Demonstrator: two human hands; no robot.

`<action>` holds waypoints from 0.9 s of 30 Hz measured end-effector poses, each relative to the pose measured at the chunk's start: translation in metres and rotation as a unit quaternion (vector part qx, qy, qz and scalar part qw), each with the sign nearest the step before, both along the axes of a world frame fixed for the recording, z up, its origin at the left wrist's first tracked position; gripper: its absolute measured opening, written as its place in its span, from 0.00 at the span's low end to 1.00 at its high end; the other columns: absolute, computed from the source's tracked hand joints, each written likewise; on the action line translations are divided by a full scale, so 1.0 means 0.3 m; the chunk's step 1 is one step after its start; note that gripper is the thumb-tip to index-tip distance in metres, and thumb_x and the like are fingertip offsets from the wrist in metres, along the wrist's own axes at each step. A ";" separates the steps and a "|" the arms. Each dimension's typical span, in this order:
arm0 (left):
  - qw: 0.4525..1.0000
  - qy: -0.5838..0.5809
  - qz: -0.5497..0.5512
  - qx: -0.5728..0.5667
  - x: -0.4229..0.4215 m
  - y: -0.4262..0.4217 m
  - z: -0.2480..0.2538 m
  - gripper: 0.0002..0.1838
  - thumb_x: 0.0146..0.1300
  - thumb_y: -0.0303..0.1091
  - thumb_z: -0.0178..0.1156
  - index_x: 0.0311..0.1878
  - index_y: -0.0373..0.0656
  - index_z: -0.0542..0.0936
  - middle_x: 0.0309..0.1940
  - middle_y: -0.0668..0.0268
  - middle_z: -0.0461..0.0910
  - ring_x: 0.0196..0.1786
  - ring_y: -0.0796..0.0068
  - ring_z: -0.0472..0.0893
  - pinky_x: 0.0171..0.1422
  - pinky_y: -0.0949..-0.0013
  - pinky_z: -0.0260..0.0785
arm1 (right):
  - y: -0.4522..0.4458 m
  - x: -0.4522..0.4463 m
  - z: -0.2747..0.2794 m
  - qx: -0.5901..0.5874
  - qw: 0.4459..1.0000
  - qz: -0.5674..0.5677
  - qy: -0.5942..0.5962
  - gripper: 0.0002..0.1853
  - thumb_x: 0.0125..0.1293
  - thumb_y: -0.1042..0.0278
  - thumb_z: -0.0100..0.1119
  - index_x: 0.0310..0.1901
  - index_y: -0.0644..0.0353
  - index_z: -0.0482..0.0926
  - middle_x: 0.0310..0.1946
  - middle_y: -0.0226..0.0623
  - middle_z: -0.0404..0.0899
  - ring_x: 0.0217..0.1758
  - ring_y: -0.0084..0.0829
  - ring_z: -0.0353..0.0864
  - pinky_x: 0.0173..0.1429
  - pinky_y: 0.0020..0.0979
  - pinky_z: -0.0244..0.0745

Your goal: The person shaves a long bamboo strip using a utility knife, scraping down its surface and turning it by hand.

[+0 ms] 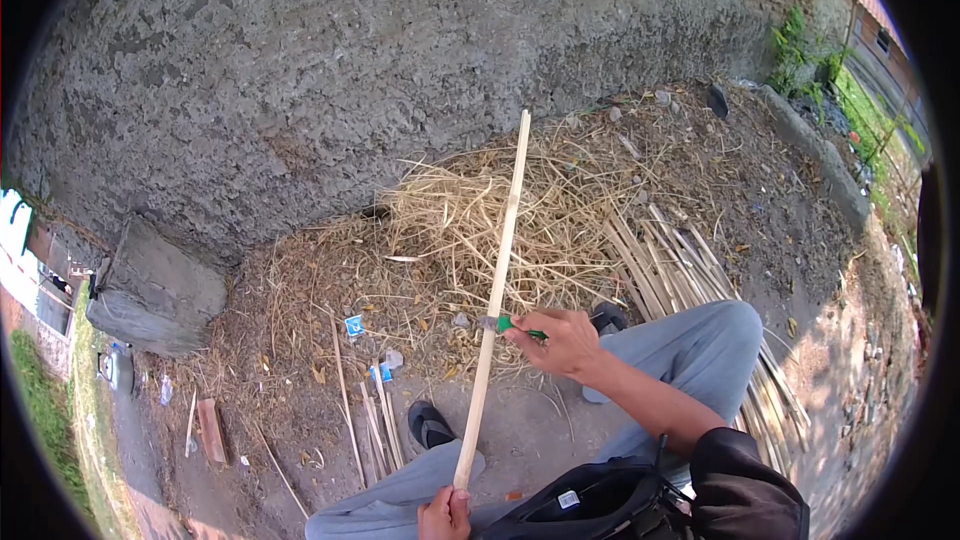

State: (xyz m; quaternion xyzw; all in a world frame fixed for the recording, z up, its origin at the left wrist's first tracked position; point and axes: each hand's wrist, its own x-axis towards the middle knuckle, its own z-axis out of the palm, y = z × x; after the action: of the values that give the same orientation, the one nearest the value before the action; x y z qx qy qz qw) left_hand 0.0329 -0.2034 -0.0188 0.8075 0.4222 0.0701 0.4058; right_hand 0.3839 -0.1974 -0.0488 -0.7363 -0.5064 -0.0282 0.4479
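A long pale bamboo strip [509,225] slants up from my lap toward the wall. My left hand [443,517] is closed around its lower end, near my left knee. In my right hand [562,342] is a small green-handled knife [506,323], gripped by the handle. Its short grey blade lies across the strip at about mid-length, touching it. Part of the handle is hidden by my fingers.
Beyond the strip lies a heap of straw-like shavings [460,210] against the rough wall [400,60]. Split strips [665,260] lie at right, with more thin strips [380,420] at left. A concrete block [165,285] stands far left, and a blue wrapper [354,326] is on the ground.
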 end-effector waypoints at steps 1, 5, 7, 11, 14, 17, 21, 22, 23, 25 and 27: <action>1.000 0.004 0.002 -0.004 -0.006 -0.011 0.004 0.14 0.73 0.38 0.50 0.46 0.37 0.79 0.28 0.45 0.80 0.36 0.41 0.82 0.37 0.52 0.72 | -0.007 0.005 0.002 -0.008 1.000 -0.004 -0.009 0.11 0.60 0.57 0.71 0.30 0.55 0.85 0.28 0.32 0.87 0.16 0.33 0.80 0.20 0.34 0.71; 0.999 0.029 0.018 -0.030 0.020 -0.016 0.018 0.13 0.73 0.37 0.51 0.45 0.37 0.78 0.27 0.45 0.79 0.34 0.41 0.82 0.35 0.52 0.71 | 0.006 -0.043 -0.019 0.001 1.000 -0.003 0.016 0.12 0.61 0.56 0.70 0.30 0.56 0.84 0.24 0.35 0.84 0.16 0.34 0.79 0.19 0.34 0.69; 0.998 0.045 0.017 -0.036 0.002 -0.009 0.012 0.13 0.73 0.38 0.50 0.45 0.37 0.78 0.27 0.45 0.79 0.33 0.41 0.81 0.34 0.52 0.71 | 0.014 -0.032 -0.021 0.024 1.000 -0.010 0.013 0.12 0.62 0.54 0.68 0.32 0.54 0.84 0.21 0.34 0.83 0.16 0.36 0.79 0.19 0.35 0.70; 1.000 0.012 -0.002 0.003 -0.027 -0.046 -0.011 0.14 0.73 0.38 0.51 0.46 0.36 0.79 0.23 0.45 0.77 0.27 0.42 0.80 0.31 0.52 0.69 | 0.042 0.105 -0.016 -0.081 0.989 -0.121 0.027 0.12 0.63 0.53 0.67 0.34 0.52 0.85 0.20 0.33 0.83 0.15 0.38 0.78 0.19 0.37 0.70; 0.999 0.026 0.025 -0.010 -0.015 -0.044 0.025 0.14 0.73 0.38 0.51 0.46 0.35 0.79 0.21 0.45 0.76 0.26 0.42 0.79 0.29 0.52 0.68 | 0.016 -0.009 -0.002 -0.027 0.999 -0.019 0.028 0.13 0.63 0.53 0.68 0.32 0.54 0.84 0.19 0.35 0.82 0.16 0.39 0.78 0.20 0.36 0.70; 0.999 0.019 0.036 -0.005 -0.013 -0.046 0.025 0.15 0.74 0.38 0.51 0.46 0.35 0.79 0.21 0.45 0.75 0.25 0.43 0.79 0.29 0.52 0.68 | 0.025 -0.011 0.014 0.007 0.998 0.054 0.015 0.14 0.64 0.52 0.66 0.32 0.56 0.83 0.17 0.36 0.80 0.17 0.40 0.78 0.21 0.36 0.69; 1.000 0.003 0.005 -0.022 -0.049 -0.052 -0.004 0.14 0.74 0.38 0.51 0.45 0.35 0.78 0.20 0.46 0.75 0.24 0.45 0.79 0.27 0.54 0.67 | 0.061 0.091 -0.017 -0.084 0.992 -0.084 0.034 0.15 0.64 0.50 0.65 0.33 0.54 0.85 0.17 0.38 0.80 0.16 0.41 0.79 0.21 0.39 0.71; 1.000 0.001 0.006 -0.020 -0.049 -0.053 -0.004 0.14 0.74 0.38 0.51 0.45 0.35 0.78 0.20 0.46 0.75 0.24 0.45 0.79 0.27 0.54 0.67 | 0.055 0.071 -0.014 -0.070 0.995 -0.058 0.035 0.14 0.64 0.51 0.65 0.33 0.54 0.85 0.17 0.38 0.81 0.16 0.41 0.79 0.20 0.39 0.70; 1.000 -0.012 0.019 -0.021 -0.046 -0.051 0.004 0.14 0.74 0.38 0.50 0.45 0.36 0.78 0.19 0.47 0.75 0.23 0.46 0.79 0.27 0.54 0.67 | 0.047 0.042 -0.012 -0.055 0.997 -0.033 0.037 0.13 0.63 0.52 0.66 0.33 0.53 0.85 0.17 0.37 0.81 0.16 0.41 0.79 0.20 0.38 0.70; 0.999 -0.026 0.035 -0.023 -0.045 -0.054 0.018 0.14 0.74 0.38 0.50 0.44 0.37 0.78 0.19 0.47 0.75 0.23 0.47 0.79 0.27 0.54 0.67 | 0.038 -0.012 -0.003 0.047 0.997 0.054 0.025 0.11 0.63 0.54 0.67 0.33 0.52 0.85 0.18 0.37 0.81 0.16 0.40 0.78 0.19 0.38 0.68; 0.999 -0.005 0.023 -0.036 -0.055 -0.055 0.029 0.13 0.74 0.37 0.50 0.44 0.38 0.78 0.20 0.49 0.76 0.23 0.47 0.79 0.27 0.55 0.67 | 0.028 -0.021 -0.011 0.015 0.999 0.030 0.014 0.09 0.62 0.57 0.68 0.33 0.52 0.84 0.18 0.37 0.81 0.15 0.39 0.78 0.18 0.37 0.67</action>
State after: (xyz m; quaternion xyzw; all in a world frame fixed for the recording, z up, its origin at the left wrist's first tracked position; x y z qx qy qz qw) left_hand 0.0165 -0.2200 -0.0100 0.7823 0.4412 0.0682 0.4345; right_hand 0.3777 -0.1890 -0.0520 -0.7143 -0.5213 -0.0118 0.4667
